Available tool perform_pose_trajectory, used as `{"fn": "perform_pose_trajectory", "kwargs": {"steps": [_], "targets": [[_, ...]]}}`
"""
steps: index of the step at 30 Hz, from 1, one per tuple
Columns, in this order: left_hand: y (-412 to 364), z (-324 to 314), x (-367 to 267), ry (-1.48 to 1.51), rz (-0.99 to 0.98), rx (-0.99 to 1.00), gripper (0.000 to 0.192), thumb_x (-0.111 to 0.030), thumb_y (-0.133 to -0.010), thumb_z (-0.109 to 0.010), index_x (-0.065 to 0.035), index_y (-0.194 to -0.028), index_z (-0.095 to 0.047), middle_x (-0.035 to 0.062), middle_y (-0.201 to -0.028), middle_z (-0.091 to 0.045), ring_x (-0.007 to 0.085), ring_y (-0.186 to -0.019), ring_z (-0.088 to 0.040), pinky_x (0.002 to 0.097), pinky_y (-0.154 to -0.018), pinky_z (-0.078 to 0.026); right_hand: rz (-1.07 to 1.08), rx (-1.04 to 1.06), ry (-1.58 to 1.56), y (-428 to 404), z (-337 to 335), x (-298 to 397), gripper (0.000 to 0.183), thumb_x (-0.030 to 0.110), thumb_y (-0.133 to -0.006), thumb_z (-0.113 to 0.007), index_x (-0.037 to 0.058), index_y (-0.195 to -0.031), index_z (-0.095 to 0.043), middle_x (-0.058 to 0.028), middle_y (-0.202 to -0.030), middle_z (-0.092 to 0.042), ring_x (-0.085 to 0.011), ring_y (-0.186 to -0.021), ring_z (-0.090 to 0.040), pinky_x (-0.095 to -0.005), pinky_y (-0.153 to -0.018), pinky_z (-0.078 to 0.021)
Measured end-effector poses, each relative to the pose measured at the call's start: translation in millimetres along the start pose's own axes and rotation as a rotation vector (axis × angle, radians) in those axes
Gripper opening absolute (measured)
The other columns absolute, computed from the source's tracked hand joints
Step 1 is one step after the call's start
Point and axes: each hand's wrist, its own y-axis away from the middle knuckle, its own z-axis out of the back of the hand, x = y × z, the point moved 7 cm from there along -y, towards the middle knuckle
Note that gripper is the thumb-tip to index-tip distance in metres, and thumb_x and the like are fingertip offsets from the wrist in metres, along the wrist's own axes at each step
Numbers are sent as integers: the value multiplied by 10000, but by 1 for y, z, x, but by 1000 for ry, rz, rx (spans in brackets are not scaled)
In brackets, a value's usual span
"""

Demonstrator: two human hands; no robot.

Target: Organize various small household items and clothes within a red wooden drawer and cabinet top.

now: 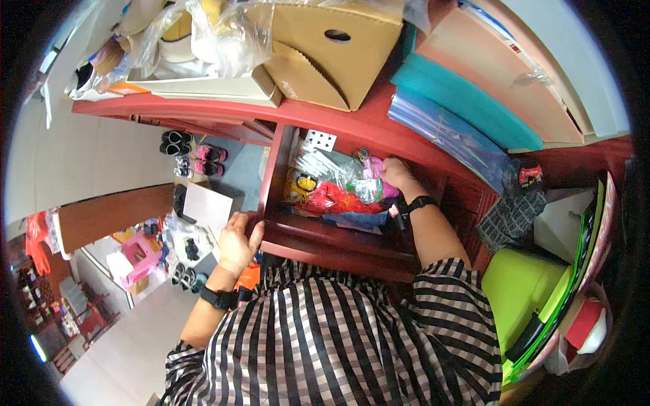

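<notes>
A dark red wooden drawer is pulled out in front of my body. My left hand grips its front left corner, the thumb on the near side. Inside the drawer, at its right end, is my right hand, against a pink plastic bag; its fingertips are hidden. Red netting or cloth lies across the middle, beside a clear plastic piece with green. White sticks in clear wrap and a playing card lie toward the back. A yellow coiled item sits at the left.
Above the drawer, the red cabinet top carries a cardboard box, a shoe box and blue folders. A lime-green bin or chair stands close on my right. Shoes and a white box lie left.
</notes>
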Motion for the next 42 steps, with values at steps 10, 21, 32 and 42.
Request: {"fn": "perform_pose_trajectory", "kwargs": {"steps": [10, 21, 32, 42], "targets": [[-1, 3, -2, 3, -8, -37, 159, -183, -795, -619, -41, -865, -618, 125, -816, -615, 319, -740, -610, 379, -660, -496, 336, 442, 349, 60, -62, 81, 403, 198, -660, -750, 51, -1020, -641, -162, -1041, -626, -315, -960, -596, -407, -831, -474], [1, 4, 2, -3, 0, -33, 135, -153, -799, -602, -30, -855, -607, 139, -823, -614, 327, -765, -609, 378, -687, -490, 368, 381, -123, 43, -25, 105, 177, 190, -770, -637, 37, -859, -639, -98, -738, -637, -193, -648, -590, -358, -592, -468], [-1, 1, 5, 15, -18, -63, 185, -230, -793, -610, -62, -865, -636, 121, -814, -619, 314, -708, -611, 381, -633, -497, 23, -276, -731, -6, 18, 14, 369, 264, -862, -557, 39, -1154, -545, -121, -1023, -609, -243, -823, -608, -369, -708, -505], [1, 4, 5, -2, 34, -18, 139, -151, -802, -579, -21, -844, -607, 151, -822, -606, 346, -756, -600, 380, -682, -487, 320, -254, 53, 76, 55, 100, 534, 128, -730, -656, 196, -1241, -515, -135, -1391, -349, -330, -1248, -372, -420, -997, -369]]}}
